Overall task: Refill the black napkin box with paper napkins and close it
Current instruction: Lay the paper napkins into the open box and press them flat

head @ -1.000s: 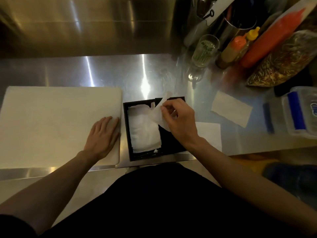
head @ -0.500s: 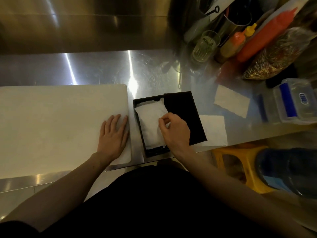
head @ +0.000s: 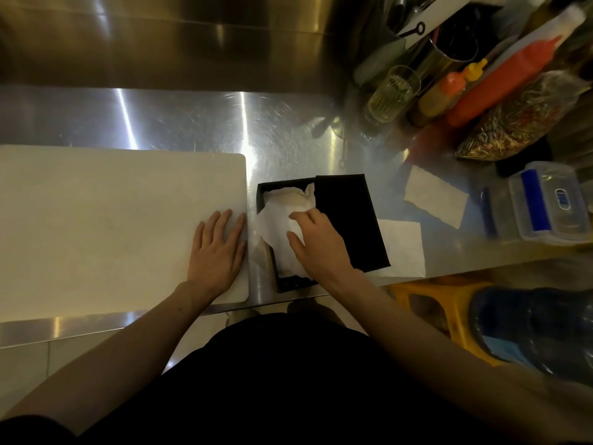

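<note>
The black napkin box (head: 266,191) sits near the counter's front edge, with its black lid (head: 349,220) covering the right half. White paper napkins (head: 282,216) lie crumpled in the uncovered left half, one corner spilling over the box's left wall. My right hand (head: 317,245) rests on the napkins, thumb and fingers pinching the paper. My left hand (head: 218,248) lies flat, fingers apart, on the corner of the white cutting board (head: 112,226) beside the box.
Two loose napkins (head: 433,195) (head: 404,248) lie on the steel counter right of the box. A clear container with a blue clip (head: 542,203), a glass (head: 393,94), sauce bottles (head: 500,81) and a bag (head: 526,117) crowd the back right. A yellow stool (head: 442,303) stands below.
My right hand has come down from holding a napkin above the box onto the pile inside. A napkin corner now hangs over the left wall. My left hand stayed put.
</note>
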`<state>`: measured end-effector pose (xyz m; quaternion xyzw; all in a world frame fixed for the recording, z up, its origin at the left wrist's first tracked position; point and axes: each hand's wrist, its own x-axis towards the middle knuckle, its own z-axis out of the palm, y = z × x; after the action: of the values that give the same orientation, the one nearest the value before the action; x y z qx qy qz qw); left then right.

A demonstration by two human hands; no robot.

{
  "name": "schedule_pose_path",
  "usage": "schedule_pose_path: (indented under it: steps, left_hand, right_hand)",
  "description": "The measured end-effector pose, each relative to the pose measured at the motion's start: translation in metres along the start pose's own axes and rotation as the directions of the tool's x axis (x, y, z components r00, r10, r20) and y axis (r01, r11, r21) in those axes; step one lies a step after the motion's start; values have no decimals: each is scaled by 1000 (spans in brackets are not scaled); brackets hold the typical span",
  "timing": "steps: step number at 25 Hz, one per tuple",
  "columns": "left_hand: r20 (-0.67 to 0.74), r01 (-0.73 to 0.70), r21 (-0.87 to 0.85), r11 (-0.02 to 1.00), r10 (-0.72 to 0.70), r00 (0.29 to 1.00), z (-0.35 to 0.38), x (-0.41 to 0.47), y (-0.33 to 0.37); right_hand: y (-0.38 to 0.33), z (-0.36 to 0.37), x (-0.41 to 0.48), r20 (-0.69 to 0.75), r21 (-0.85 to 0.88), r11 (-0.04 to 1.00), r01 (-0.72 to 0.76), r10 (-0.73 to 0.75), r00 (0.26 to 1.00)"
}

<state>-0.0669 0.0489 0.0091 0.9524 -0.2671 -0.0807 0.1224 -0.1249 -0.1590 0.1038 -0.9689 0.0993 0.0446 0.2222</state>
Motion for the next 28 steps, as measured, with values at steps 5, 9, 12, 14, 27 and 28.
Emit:
schedule_pose_path:
  steps: [5, 9, 12, 14, 27, 28]
  left_hand:
    - [8, 4, -12, 1000, -4, 1000, 0, 1, -1]
    - [5, 3, -12, 1000, -3, 1000, 0, 0, 0]
    - [5, 10, -12, 1000, -10, 1000, 0, 0, 0]
    - [15, 14, -13, 1000, -14, 1000, 0, -1, 1]
    - [31, 30, -2, 1000, -30, 999, -4, -2, 3]
    - [33, 32, -2, 999, -32, 999, -5, -2, 3]
  right_hand:
    - [10, 7, 32, 184, 127, 991, 44, -67, 981]
    - [8, 9, 53, 162, 245, 968, 55, -97, 982]
    - [7, 9, 66, 249, 101, 985, 136, -158, 955]
    - [8, 6, 72, 297, 85, 988, 131, -150, 943]
    - [11, 13, 84, 300, 195, 971, 138, -193, 934]
    - [12, 15, 85, 305, 164, 976, 143, -188, 933]
